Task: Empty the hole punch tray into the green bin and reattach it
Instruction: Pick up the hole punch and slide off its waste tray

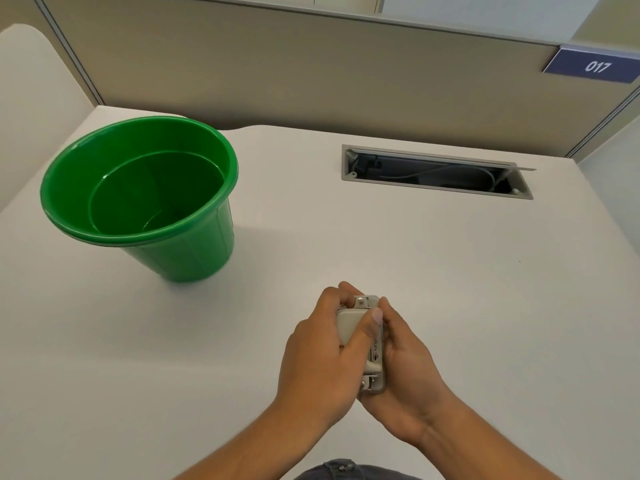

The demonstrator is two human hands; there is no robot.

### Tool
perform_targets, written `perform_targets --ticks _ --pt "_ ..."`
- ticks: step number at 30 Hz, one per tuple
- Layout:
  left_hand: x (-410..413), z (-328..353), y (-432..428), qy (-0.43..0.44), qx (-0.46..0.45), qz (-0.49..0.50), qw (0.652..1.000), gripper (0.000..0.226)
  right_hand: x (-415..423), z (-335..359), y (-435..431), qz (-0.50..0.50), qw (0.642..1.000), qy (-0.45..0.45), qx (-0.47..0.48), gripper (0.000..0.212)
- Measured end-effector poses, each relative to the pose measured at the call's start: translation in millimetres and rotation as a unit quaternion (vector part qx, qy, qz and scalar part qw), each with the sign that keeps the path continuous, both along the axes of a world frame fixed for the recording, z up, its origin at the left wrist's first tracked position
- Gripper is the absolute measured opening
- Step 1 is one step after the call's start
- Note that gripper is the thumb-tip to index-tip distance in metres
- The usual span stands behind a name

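The white desk [450, 271] fills the frame; at upper left stands the green bin [138, 188], upright, nothing visible inside; at upper right an open cable slot [433, 173] holds a cord; at lower centre the left hand [322, 362] and right hand [408, 372] clasp the grey punch [349, 327] between them, fingers curled tight around it, well apart from the bin.

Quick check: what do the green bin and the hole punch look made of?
Green bin: likely glossy moulded plastic, with sheen on its rim and inner wall. Hole punch: matte beige cover, probably plastic, with shiny metal rivets at both ends; both hands hide the rest.
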State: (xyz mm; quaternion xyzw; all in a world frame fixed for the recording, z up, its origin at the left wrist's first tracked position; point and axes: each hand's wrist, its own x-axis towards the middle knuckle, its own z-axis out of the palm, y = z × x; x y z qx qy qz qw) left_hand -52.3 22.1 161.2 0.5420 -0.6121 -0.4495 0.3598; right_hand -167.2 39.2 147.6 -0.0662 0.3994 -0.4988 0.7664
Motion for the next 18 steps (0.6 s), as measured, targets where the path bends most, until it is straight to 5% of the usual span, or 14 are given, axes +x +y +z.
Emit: perform_targets --ticks 18 --pt "-6 13 10 0.134 0.008 0.064 0.989 0.027 -6 22 8 0.025 0.999 -0.011 -0.016 0.049"
